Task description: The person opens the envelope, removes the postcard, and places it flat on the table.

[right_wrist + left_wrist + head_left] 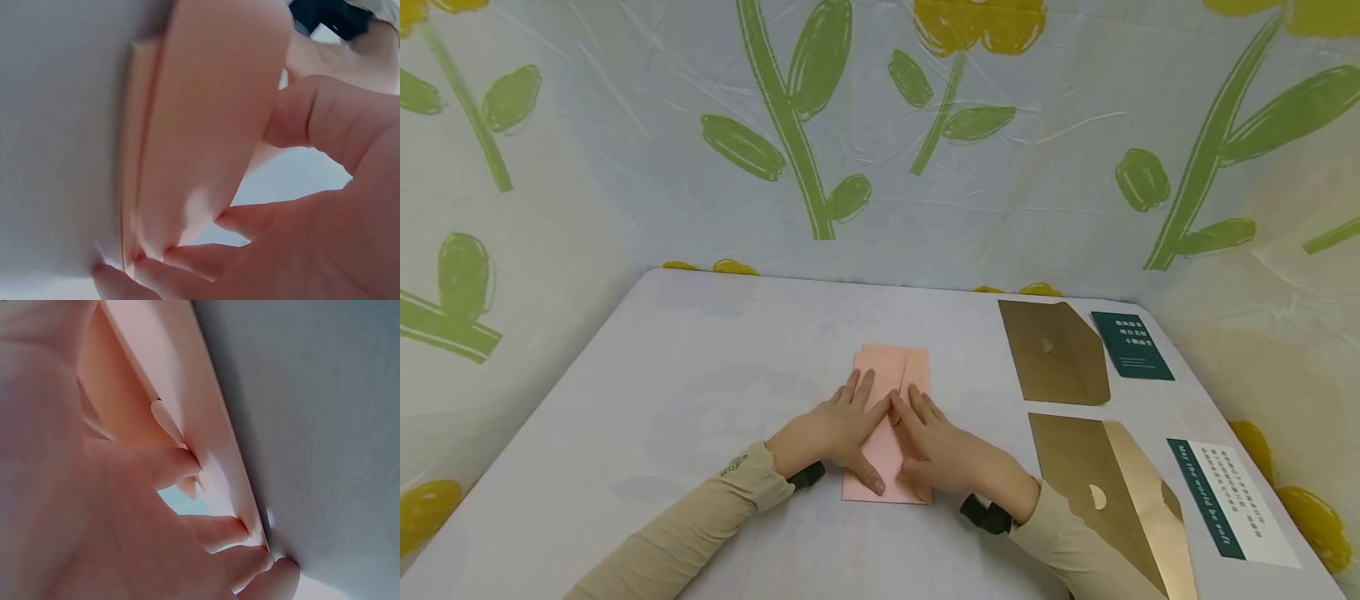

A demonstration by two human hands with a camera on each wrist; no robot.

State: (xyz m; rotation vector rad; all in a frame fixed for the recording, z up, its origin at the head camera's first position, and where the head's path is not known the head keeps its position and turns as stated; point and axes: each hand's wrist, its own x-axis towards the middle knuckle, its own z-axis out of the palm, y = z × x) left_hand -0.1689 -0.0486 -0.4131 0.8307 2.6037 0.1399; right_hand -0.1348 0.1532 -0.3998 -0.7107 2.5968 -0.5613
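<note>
A pink paper envelope (pixel 887 367) with folded panels lies upright in front of me on the table. My left hand (pixel 838 429) rests spread on its left side, fingers pointing away and thumb near the lower edge. My right hand (pixel 943 450) presses on its right side with extended fingers. Both index fingertips come together over the middle of the envelope. In the left wrist view a small rounded tab (pixel 165 422) stands out from the pink paper beside a fingertip. The right wrist view shows a raised pink flap (pixel 212 94), with the right thumb and fingertips along its edge.
Two gold envelopes lie to the right, a far one (pixel 1052 358) and a near one (pixel 1082 467) partly under the right sleeve. Beyond them are a dark green card (pixel 1131 346) and a white and green card (pixel 1243 500). Flower-patterned sheeting (pixel 887 217) encloses the table (pixel 715 333).
</note>
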